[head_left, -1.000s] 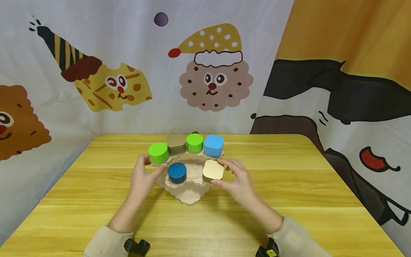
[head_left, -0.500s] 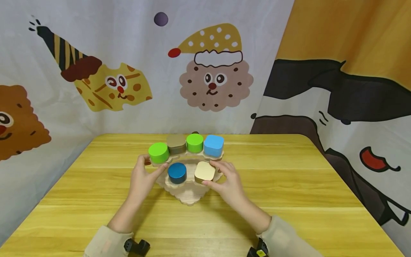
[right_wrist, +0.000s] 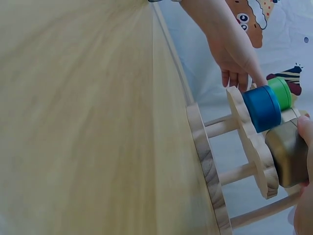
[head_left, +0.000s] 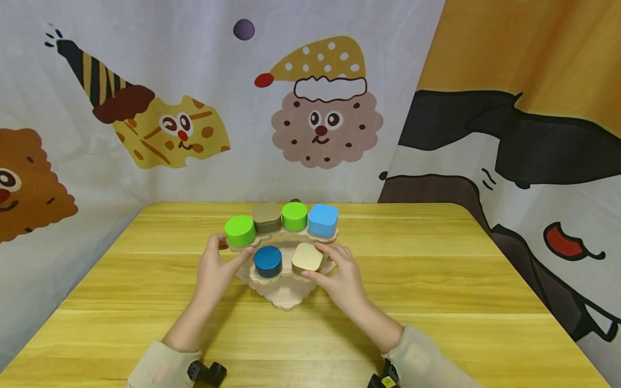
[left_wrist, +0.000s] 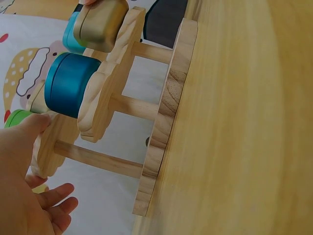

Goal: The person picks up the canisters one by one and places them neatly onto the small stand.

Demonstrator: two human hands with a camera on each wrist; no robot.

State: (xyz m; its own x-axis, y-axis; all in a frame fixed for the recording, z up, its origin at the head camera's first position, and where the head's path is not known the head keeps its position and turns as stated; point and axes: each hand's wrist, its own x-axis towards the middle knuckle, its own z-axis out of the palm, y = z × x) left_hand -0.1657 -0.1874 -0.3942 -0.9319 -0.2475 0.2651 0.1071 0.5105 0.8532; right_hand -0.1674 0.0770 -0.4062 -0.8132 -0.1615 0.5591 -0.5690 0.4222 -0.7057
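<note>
A tiered wooden stand (head_left: 284,293) with scalloped edges stands mid-table. My left hand (head_left: 216,269) holds its upper tier at the left end, thumb on top beside a green round tin (head_left: 240,230). With thumb and fingers my right hand (head_left: 342,276) pinches a gold square tin (head_left: 307,256) at the right of the lower tier. That tin is at the tier's surface in the right wrist view; I cannot tell whether it rests fully. A dark blue round tin (head_left: 268,261) sits on the same tier, to its left.
Along the upper tier stand a brownish square tin (head_left: 267,217), another green round tin (head_left: 294,216) and a light blue square tin (head_left: 323,219). The wooden table (head_left: 461,280) runs back to a printed cloth (head_left: 194,183). Both wrists carry small black cameras (head_left: 207,373).
My right hand has moved left with the gold tin, from the lower tier's right edge to nearer the dark blue tin. The left hand and the stand have not moved.
</note>
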